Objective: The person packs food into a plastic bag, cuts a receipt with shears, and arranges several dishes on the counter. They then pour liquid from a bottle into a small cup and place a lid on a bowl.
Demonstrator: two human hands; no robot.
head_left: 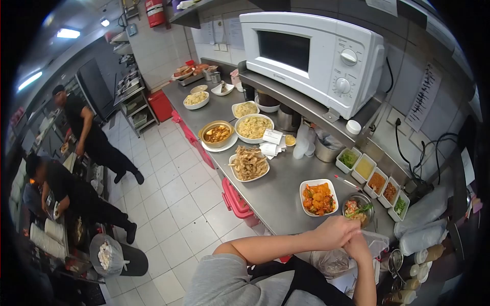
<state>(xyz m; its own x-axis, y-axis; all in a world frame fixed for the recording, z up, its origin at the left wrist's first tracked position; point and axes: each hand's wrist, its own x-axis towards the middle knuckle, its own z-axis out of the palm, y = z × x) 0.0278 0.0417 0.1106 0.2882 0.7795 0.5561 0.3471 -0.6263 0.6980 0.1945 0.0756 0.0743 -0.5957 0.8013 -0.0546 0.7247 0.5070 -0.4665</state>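
My left hand (334,232) and my right hand (357,246) meet at the near edge of a round metal bowl (372,217). The fingers of both are curled together, and whatever they hold, if anything, is hidden. Inside the bowl lies chopped food (353,208) with a green leafy piece. Left of it is a square white bowl (334,208) of orange-red food (319,198). Beneath my hands, a clear plastic container (376,241) and a bag with dark contents (333,261) are partly visible.
Filled dishes, including fried food (249,163) and a clay pot (202,133), line the steel counter (280,188). Small tubs (376,182) stand right, below a microwave (311,56). Two people (84,120) (66,188) work at left near a bin (133,261).
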